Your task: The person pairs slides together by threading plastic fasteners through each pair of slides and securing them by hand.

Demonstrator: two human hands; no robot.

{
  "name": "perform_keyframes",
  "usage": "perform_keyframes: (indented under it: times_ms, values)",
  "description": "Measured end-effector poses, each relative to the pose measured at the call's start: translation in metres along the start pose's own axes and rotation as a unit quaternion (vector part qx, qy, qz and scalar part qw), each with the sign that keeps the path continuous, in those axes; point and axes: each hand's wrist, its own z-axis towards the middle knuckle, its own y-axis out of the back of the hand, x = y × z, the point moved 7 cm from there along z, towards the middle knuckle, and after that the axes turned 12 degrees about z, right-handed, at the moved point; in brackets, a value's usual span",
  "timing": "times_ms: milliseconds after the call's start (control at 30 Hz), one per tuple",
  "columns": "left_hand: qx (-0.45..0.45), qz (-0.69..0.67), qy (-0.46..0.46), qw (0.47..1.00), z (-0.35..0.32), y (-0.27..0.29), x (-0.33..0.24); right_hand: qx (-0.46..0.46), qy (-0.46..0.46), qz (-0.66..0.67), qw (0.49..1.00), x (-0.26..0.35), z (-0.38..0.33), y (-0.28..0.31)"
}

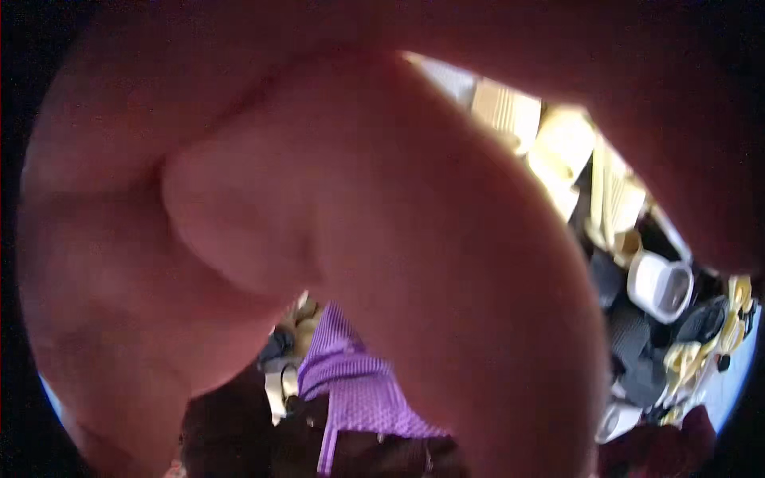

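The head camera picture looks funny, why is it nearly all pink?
A big blurry hand sits right against the lens and hides most of the view. Which hand it is cannot be told. Only gaps show a purple dotted cloth below and a jumbled heap of pale yellow, white and black shoe parts at right.

Most of the view is blocked by a hand (pixel 319 239) held close against the lens, so the kind of place cannot be told with certainty. A cluttered storage or sorting spot is suggested by what is seen in the gaps: a heap of yellow, black and white shoes (pixel 669 319) piled at the right, pale yellow boxes (pixel 558 151) stacked above them, and a purple mesh cloth (pixel 355 390) below.
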Motion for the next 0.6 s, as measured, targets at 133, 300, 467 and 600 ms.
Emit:
perform_keyframes:
  times_ms: [133,300,467,600]
  values:
    - [0.055,-0.053,0.106,0.991,-0.011,-0.007,0.037,-0.012,0.041,0.003,0.999,-0.009,0.032,-0.014]
    - [-0.034,-0.024,0.004,0.999,-0.005,-0.013,0.048,-0.015,-0.016,0.038,0.999,-0.020,0.026,-0.014]
    - [-0.051,0.435,0.153,0.886,-0.061,0.000,0.186,-0.004,-0.081,0.220,0.972,-0.037,0.000,-0.011]
    - [0.030,0.488,0.189,0.852,-0.072,-0.029,0.221,-0.033,-0.124,0.440,0.889,-0.066,-0.014,-0.031]
